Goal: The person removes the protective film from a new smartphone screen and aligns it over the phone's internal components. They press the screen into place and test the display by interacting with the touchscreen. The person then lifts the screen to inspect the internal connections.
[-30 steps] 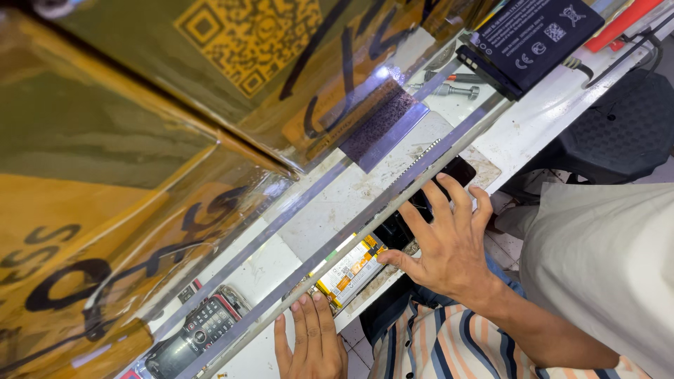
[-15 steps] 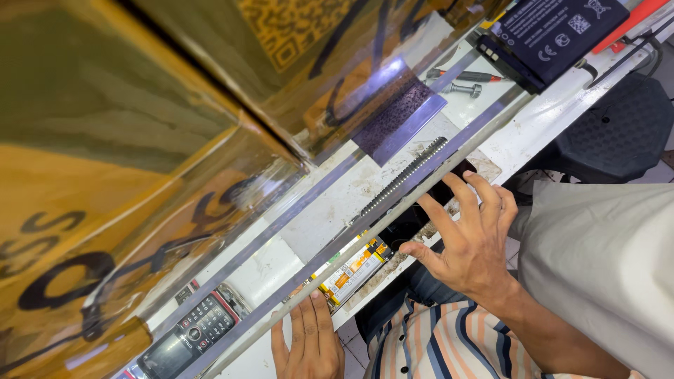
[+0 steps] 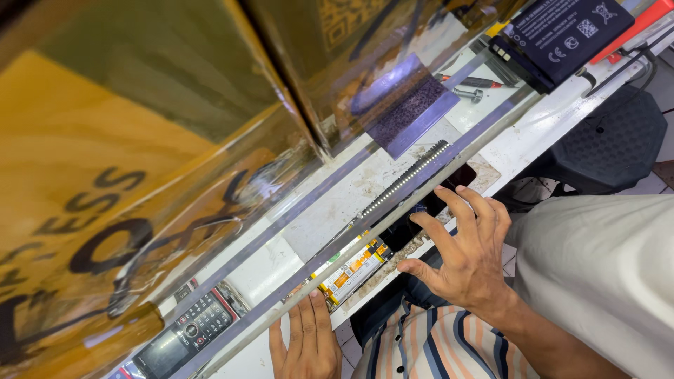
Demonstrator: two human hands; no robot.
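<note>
An opened phone with a yellow-labelled battery lies at the front edge of a white counter, next to a dark phone. My right hand hovers over that edge with its fingers spread, the fingertips at the dark phone, and holds nothing. My left hand lies flat at the bottom, fingers together, with its tips just below the opened phone. A metal rail runs along the counter above both hands.
A glass pane with yellow lettering fills the left. A keypad phone, a purple pad, a screwdriver, a dark box and a red tool lie on the counter. A black stool stands at right.
My right hand has drifted slightly to the right along the counter's edge, fingers still spread. My left hand has stayed put. The view has tilted a little.
</note>
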